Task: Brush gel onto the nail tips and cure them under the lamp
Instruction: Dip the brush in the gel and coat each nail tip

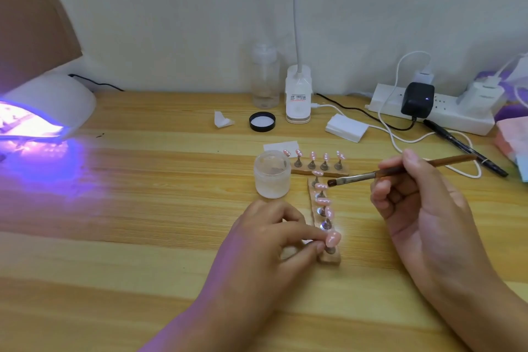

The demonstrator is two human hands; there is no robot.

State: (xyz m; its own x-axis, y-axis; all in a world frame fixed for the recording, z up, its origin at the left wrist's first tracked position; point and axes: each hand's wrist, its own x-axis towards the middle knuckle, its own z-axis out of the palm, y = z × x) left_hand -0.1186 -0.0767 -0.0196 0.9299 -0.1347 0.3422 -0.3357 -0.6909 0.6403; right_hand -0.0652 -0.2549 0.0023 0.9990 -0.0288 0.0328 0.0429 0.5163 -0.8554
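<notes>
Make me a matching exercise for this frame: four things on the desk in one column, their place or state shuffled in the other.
Things: 1 brush; 2 gel jar; 3 black lid; 4 curing lamp.
States: A glowing violet, far left; B lying by the clear bottle; C held in the right hand; D open, beside the nail tip strip.
Pairs: 1-C; 2-D; 3-B; 4-A.
</notes>
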